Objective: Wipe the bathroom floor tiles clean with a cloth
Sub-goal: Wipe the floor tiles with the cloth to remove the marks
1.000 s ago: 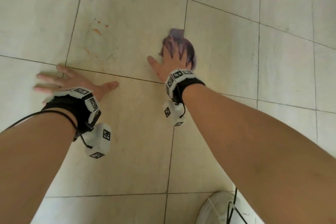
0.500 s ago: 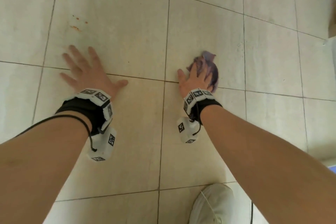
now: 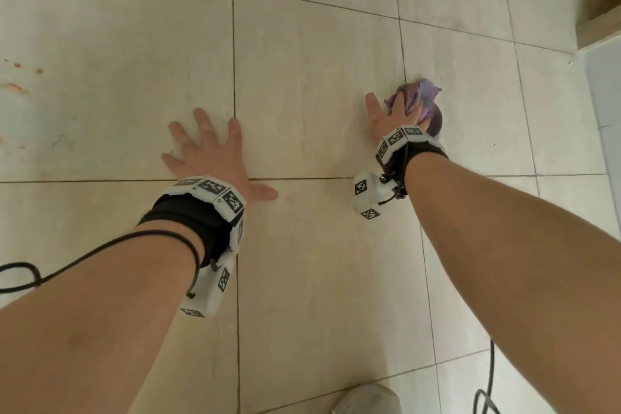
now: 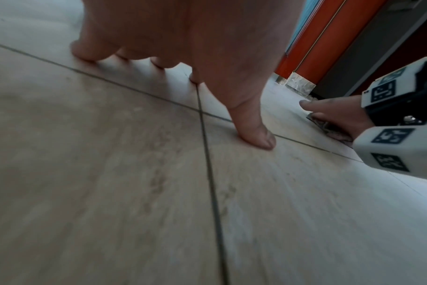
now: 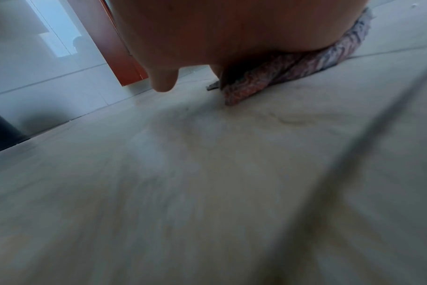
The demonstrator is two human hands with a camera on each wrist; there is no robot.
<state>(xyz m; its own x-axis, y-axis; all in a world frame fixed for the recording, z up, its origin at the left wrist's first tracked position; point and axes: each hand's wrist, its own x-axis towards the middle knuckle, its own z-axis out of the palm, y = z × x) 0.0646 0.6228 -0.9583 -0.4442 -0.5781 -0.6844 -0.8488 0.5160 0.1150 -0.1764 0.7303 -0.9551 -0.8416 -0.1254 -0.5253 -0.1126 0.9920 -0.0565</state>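
A bunched purple cloth (image 3: 427,93) lies on the pale floor tiles (image 3: 302,77) beside a grout line. My right hand (image 3: 393,114) presses down on it with the fingers laid over the top and the thumb spread free to the left. The right wrist view shows the cloth (image 5: 293,71) squashed under my palm (image 5: 232,29). My left hand (image 3: 208,151) rests flat on the floor, fingers spread, over a grout crossing; it holds nothing. From the left wrist view, its thumb (image 4: 256,135) touches the tile, and the right hand (image 4: 336,113) sits on the cloth (image 4: 334,131) further off.
Orange-red stains (image 3: 15,87) mark the tile at the far left. An orange door frame (image 4: 317,38) stands beyond the hands. A pale wall base (image 3: 605,94) borders the right side. My shoe (image 3: 366,400) and a black cable (image 3: 487,390) are at the bottom.
My right hand has slid the cloth about one tile to the right. The left hand has also shifted right, away from the stains, and lies flat again.
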